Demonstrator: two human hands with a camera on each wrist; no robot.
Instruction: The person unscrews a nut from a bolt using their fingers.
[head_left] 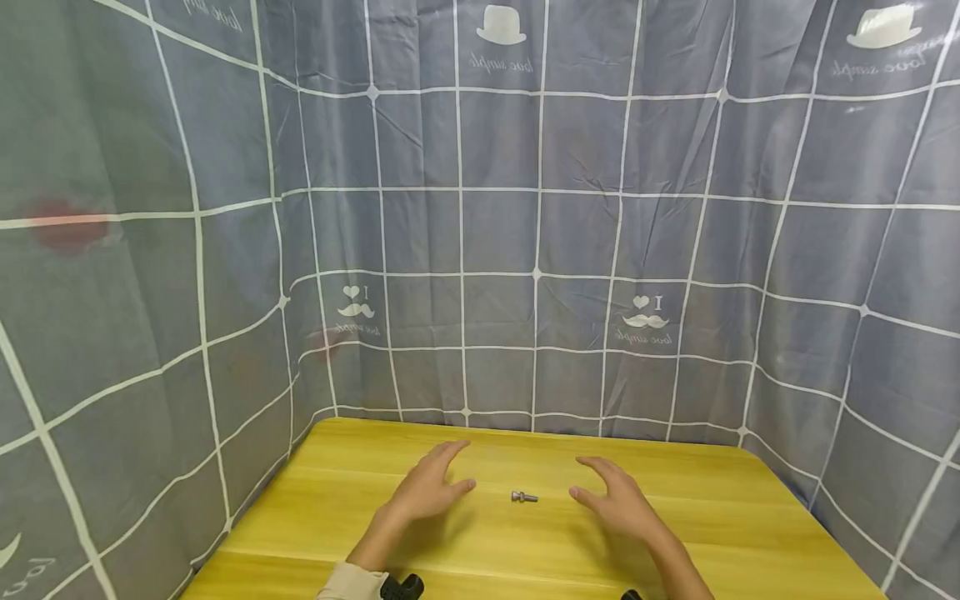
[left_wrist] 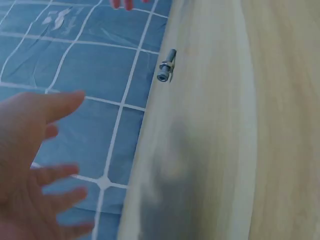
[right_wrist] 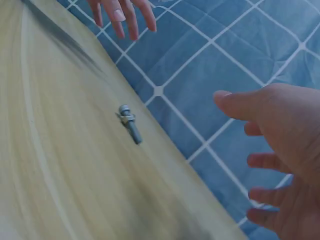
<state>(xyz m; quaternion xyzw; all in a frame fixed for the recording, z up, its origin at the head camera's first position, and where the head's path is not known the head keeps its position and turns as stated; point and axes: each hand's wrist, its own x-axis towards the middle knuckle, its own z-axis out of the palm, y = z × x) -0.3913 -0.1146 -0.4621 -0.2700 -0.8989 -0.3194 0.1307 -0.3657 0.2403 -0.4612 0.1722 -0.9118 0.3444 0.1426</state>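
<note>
On a yellow wood-grain table [head_left: 510, 558], a small metal bolt [head_left: 524, 497] lies on its side between two raised hands, touched by neither. Its thicker head points toward the left hand [head_left: 427, 487] and its narrow shaft toward the right hand [head_left: 618, 504]; a nut or ring [right_wrist: 128, 118] sits around the shaft near the head, and together these wider parts probably prop that end slightly and keep the bolt from rolling freely. The left hand hangs above the table, fingers loosely spread, thumb apart and pointing inward, holding nothing. The right hand mirrors it, also relaxed and spread, palm turned toward the middle. Soft shadows on the table below suggest that neither hand rests on the surface. Held apart like this, the hands leave the bolt in plain sight of the head view and both wrist views. A pale sleeve [head_left: 351, 581] ends at the left wrist, beside a black device [head_left: 401, 587]. Behind the table hangs a grey curtain [head_left: 495, 233] with white grid lines, its printed words reading backwards.
</note>
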